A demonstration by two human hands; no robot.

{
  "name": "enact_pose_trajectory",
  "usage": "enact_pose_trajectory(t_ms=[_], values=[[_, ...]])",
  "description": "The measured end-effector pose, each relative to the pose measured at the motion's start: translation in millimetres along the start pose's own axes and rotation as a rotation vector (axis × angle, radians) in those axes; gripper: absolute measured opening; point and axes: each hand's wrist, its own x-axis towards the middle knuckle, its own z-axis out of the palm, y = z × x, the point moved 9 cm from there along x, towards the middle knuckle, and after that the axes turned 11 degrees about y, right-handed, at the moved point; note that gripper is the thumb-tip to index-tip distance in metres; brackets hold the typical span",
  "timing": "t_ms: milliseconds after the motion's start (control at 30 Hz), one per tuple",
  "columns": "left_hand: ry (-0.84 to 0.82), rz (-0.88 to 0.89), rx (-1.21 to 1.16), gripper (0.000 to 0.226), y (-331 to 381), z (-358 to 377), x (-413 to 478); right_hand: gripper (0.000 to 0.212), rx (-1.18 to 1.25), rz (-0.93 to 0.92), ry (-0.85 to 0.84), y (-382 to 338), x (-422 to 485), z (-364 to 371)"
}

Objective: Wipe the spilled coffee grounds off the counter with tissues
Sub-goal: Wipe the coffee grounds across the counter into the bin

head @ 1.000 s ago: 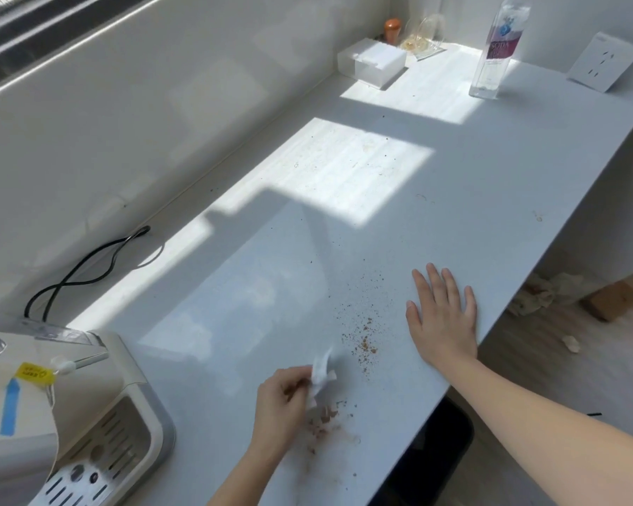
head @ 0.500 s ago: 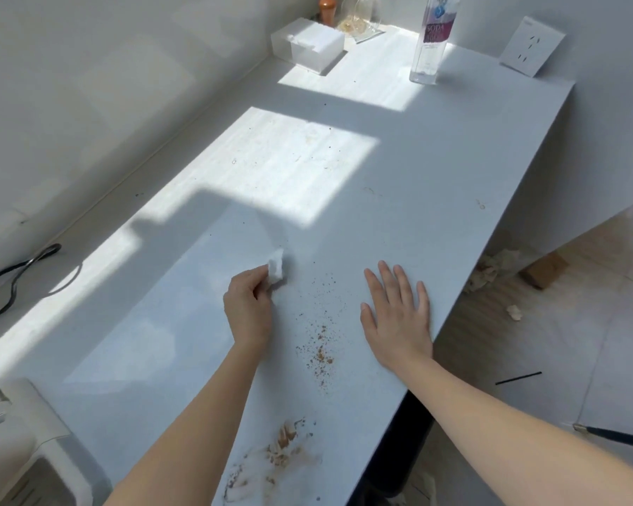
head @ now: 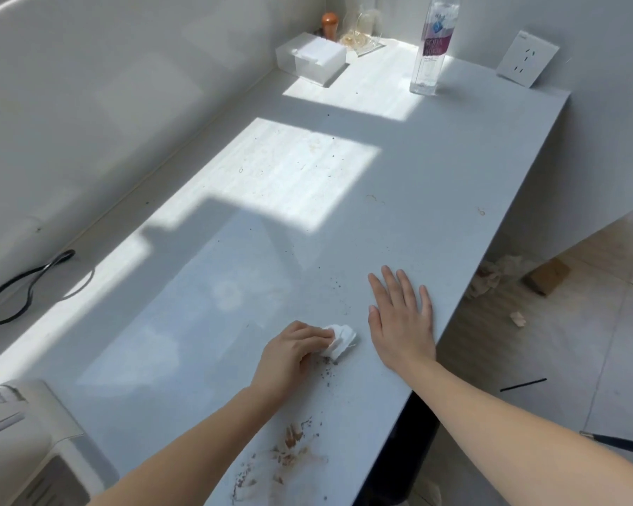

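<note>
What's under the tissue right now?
The crumpled tissue, gripped by the left hand, sits on the counter. Loose coffee grounds show just beside its near edge; anything beneath the wad itself is covered.

Bright daylight, hard-edged sun patches, wide-angle stretch.
Sun comes in from left of your left hand (head: 289, 356). Beyond your right hand (head: 399, 319) two patches on the counter (head: 454, 177) glare almost white; the stretch around both hands lies in even shade. The hands and the tissue (head: 338, 339) look sharp. Your forearms stretch wide toward the bottom edge.
</note>
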Motion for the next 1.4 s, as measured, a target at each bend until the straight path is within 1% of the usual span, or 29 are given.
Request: enact_pose_trajectory(t_ms=[67,167,200,300,367,400,433,467,500,567,633,733,800,867,933,1000,1100,1133,1233,1400], values=[[-0.030,0.028,-0.030,0.028,9,-1,-24,0.056,0.008,-0.001,0.000,0,0,0],[-0.074,0.050,-0.077,0.044,23,-1,-58,0.056,0.008,-0.002,-0.004,0,0,-1],[-0.089,0.048,-0.094,0.045,27,-1,-67,0.056,0.009,-0.003,-0.004,0,0,-1],[-0.106,0.054,-0.122,0.037,37,-3,-90,0.056,0.001,-0.005,-0.002,-1,0,0],[-0.104,0.065,-0.103,0.039,42,-5,-98,0.056,-0.003,-0.005,0.002,-1,-1,-1],[-0.106,0.037,-0.111,0.039,42,-5,-100,0.056,0.003,-0.001,0.004,-1,-1,-1],[-0.092,-0.038,-0.141,0.039,40,-5,-100,0.056,0.007,0.000,0.001,-1,-1,-1],[-0.049,-0.147,-0.184,0.041,36,-8,-98,0.057,0.005,0.000,-0.002,-1,-1,-1],[0.029,-0.273,-0.231,0.046,28,-14,-94,0.057,-0.001,0.001,-0.003,-1,-1,0],[0.240,-0.515,-0.300,0.049,6,-31,-83,0.057,-0.004,0.003,-0.006,-1,-1,0],[0.410,-0.692,-0.338,0.044,-25,-45,-65,0.057,-0.009,0.001,-0.012,-2,0,1],[0.558,-0.848,-0.336,0.023,-75,-58,-30,0.057,-0.005,0.003,-0.018,-1,-1,1],[0.622,-0.889,-0.290,0.023,-99,-64,-7,0.057,-0.001,0.008,-0.017,-1,-1,1],[0.641,-0.872,-0.217,0.025,-113,-67,15,0.056,-0.005,0.006,-0.016,-2,0,1],[0.559,-0.802,-0.145,0.019,-117,-60,40,0.059,-0.008,0.006,-0.017,-2,-1,0],[0.406,-0.658,-0.031,0.016,-107,-45,67,0.060,0.002,0.009,-0.015,-2,0,0],[0.219,-0.349,0.100,0.019,-71,-19,100,0.060,0.001,0.010,-0.007,-2,0,0],[0.185,-0.284,0.116,0.021,-60,-12,106,0.059,0.000,0.012,-0.005,-1,0,-1],[0.127,-0.194,0.128,0.025,-44,-1,113,0.058,0.010,0.016,-0.004,-1,1,-1],[0.012,-0.031,0.075,0.030,-22,6,92,0.056,0.009,0.014,-0.003,0,1,1]])
